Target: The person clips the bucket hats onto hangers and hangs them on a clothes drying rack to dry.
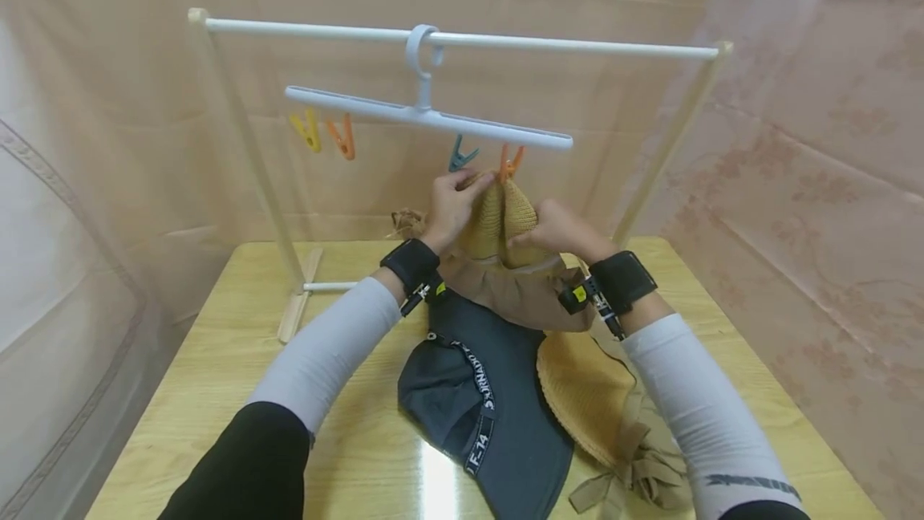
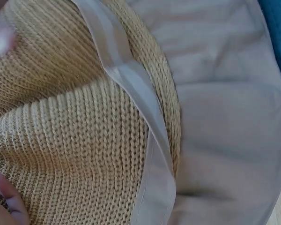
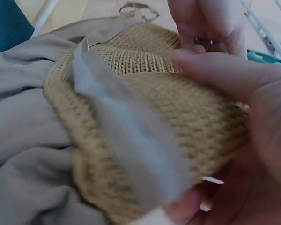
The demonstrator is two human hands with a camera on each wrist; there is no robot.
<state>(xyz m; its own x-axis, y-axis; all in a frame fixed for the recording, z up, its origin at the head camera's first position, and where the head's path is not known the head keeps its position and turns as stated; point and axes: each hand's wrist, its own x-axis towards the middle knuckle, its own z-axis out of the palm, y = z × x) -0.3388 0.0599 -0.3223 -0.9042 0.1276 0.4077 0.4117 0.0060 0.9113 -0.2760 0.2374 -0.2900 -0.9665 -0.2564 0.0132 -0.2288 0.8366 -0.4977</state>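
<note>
A woven sun hat (image 1: 491, 219) with a taupe fabric brim (image 1: 516, 291) hangs under the right end of the hanger, its crown folded at an orange clothespin (image 1: 511, 163). My left hand (image 1: 453, 203) pinches the top left of the crown, beside that clothespin and just below a teal clothespin (image 1: 460, 155). On the other side, my right hand (image 1: 552, 231) grips the crown's right edge. In the right wrist view, the thumb (image 3: 220, 70) lies across the weave and a pale ribbon (image 3: 126, 126) shows inside. The left wrist view looks into the crown (image 2: 79, 140).
The white hanger (image 1: 426, 115) hooks over a white rail (image 1: 577, 43). Yellow (image 1: 306, 131) and orange (image 1: 342, 137) clothespins hang at its left. A dark cap (image 1: 491, 400) and a straw hat (image 1: 585, 392) with a bow lie on the wooden table (image 1: 216, 392), close below my forearms.
</note>
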